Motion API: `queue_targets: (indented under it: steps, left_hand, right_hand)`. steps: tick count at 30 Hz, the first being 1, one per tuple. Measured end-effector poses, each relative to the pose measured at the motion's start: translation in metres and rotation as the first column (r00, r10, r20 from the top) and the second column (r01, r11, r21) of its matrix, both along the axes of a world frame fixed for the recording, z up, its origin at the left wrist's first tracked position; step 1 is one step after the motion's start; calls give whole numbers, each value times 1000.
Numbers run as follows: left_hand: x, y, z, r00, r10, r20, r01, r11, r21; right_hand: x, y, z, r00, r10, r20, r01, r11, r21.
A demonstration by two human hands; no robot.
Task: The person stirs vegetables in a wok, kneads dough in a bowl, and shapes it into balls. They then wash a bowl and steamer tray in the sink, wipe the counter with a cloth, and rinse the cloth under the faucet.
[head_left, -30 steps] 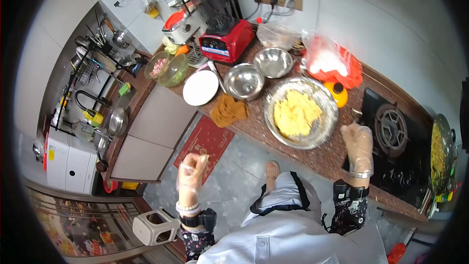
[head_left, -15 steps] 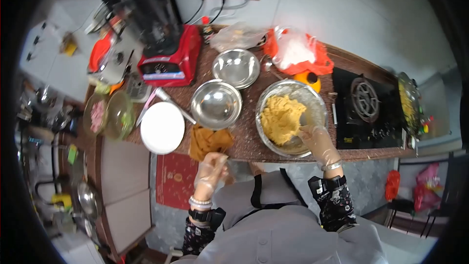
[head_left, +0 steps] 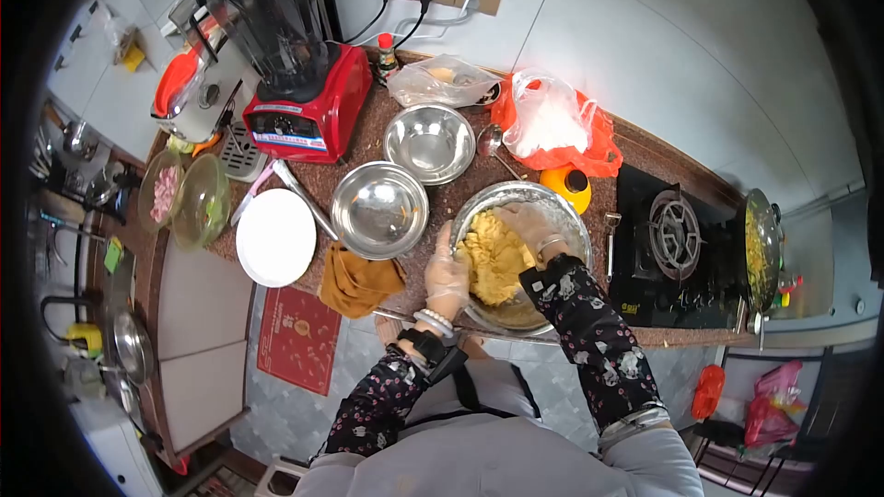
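Both gloved hands worked at the steel mixing bowl (head_left: 521, 258) at the counter's front edge.

In the head view, the left hand (head_left: 448, 274) gripped the bowl's near rim, fingers curled over it. The right hand (head_left: 527, 222) pressed palm-down into the yellow dough (head_left: 493, 262), fingers bent; whether it clutched any dough could not be told. The right forearm hid part of the bowl. Two empty steel bowls (head_left: 379, 209) stood just beside it, a brown cloth (head_left: 354, 281) nearby.
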State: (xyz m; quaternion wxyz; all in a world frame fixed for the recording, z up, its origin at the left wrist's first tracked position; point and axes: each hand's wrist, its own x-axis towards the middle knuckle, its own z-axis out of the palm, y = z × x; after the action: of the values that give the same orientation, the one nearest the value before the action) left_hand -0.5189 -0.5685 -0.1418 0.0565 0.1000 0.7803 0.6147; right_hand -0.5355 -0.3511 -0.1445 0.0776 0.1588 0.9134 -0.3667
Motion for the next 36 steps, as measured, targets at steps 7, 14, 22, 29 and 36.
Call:
queue_targets:
  steps: [7,14,22,29,36]
  left_hand:
    - [17,5,-10,996,92,18,-94,989,111]
    - [12,-2,9,998,59,0,-59,998,-38]
    - [6,-3,27,997,58,55,-47,983,-178]
    - [1,-7,32,987,2,163,17,993,-114]
    - [-2,-4,26,998,-13,67,21,992,-125]
  right_hand:
    - [59,-15,91,954,290,-79,-281,954,106]
    - [30,-21,31,994,-69,89,91,961,-260]
    - [17,-68,76,955,196,223,-260,915,308]
    - [61,-81,95,777,484,402,-628,564,536]
    - [57,-68,54,855,515,55,-490,772,405]
